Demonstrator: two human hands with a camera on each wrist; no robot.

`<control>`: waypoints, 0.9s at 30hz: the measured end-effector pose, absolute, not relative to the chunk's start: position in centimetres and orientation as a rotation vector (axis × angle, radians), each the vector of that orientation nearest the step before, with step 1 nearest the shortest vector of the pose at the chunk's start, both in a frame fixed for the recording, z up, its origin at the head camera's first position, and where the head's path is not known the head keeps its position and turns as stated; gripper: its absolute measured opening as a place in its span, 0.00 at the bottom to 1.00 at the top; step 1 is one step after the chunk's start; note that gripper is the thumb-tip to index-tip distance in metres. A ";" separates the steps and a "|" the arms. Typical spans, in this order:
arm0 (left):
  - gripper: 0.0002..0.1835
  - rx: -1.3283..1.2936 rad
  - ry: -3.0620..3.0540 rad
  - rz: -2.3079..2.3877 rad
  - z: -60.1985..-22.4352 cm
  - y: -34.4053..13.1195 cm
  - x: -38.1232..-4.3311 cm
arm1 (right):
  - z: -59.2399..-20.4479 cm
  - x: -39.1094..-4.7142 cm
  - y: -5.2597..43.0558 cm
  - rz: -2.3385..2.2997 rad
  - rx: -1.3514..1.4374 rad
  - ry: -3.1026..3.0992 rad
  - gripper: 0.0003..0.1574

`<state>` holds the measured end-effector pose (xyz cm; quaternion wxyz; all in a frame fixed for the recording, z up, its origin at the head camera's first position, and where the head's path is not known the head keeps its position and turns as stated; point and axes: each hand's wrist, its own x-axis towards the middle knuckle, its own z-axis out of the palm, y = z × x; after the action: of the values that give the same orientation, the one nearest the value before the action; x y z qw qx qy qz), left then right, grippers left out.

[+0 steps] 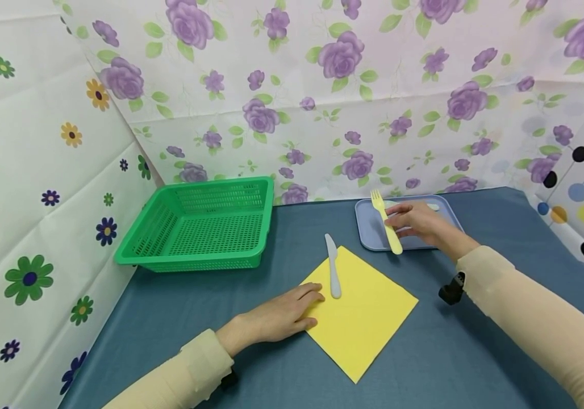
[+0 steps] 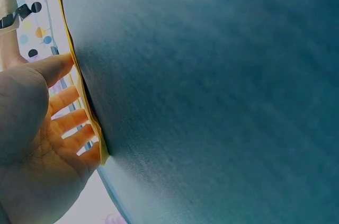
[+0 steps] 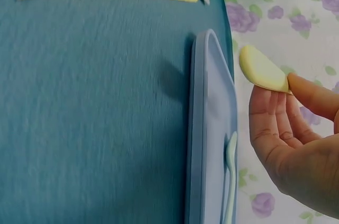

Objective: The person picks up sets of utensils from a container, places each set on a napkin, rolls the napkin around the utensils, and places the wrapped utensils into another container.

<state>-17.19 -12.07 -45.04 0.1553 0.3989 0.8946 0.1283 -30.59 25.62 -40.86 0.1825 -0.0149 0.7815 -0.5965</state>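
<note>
A yellow fork (image 1: 387, 223) is pinched between the thumb and fingers of my right hand (image 1: 417, 221), tines pointing away, above a blue-grey tray (image 1: 366, 236). In the right wrist view the rounded handle end of the fork (image 3: 262, 70) shows in front of the fingertips. My left hand (image 1: 284, 312) rests with its fingers spread on the left edge of a yellow napkin (image 1: 363, 318), which lies turned like a diamond. A pale grey knife (image 1: 333, 267) lies partly on the napkin, its blade past the far corner.
A green plastic basket (image 1: 210, 236) stands at the back left of the blue cloth. On the tray lies a pale, slender utensil (image 3: 231, 176), partly hidden by my right hand in the head view. Flowered sheets (image 1: 271, 113) hang around the table.
</note>
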 end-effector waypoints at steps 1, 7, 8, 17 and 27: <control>0.26 1.144 2.563 0.366 -45.0 -12.1 -17.2 | -40.9 -30.5 25.4 -1.691 -0.041 2.194 0.34; 0.26 1.144 2.565 0.371 -44.9 -12.0 -17.1 | -40.7 -29.9 24.3 -1.737 -0.030 2.120 0.32; 0.26 1.143 2.564 0.374 -44.9 -12.0 -17.1 | -40.8 -29.8 24.2 -1.742 -0.037 2.112 0.32; 0.26 1.143 2.562 0.375 -44.9 -12.0 -17.1 | -41.4 -29.4 23.5 -1.772 -0.033 2.084 0.33; 0.26 1.149 2.558 0.384 -45.0 -12.0 -17.2 | -41.7 -28.7 22.3 -1.789 -0.050 2.060 0.31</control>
<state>-17.20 -11.97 -45.00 0.1552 0.4011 0.8928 0.1340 -28.69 22.32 -41.73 0.2050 -0.0179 0.7389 -0.6416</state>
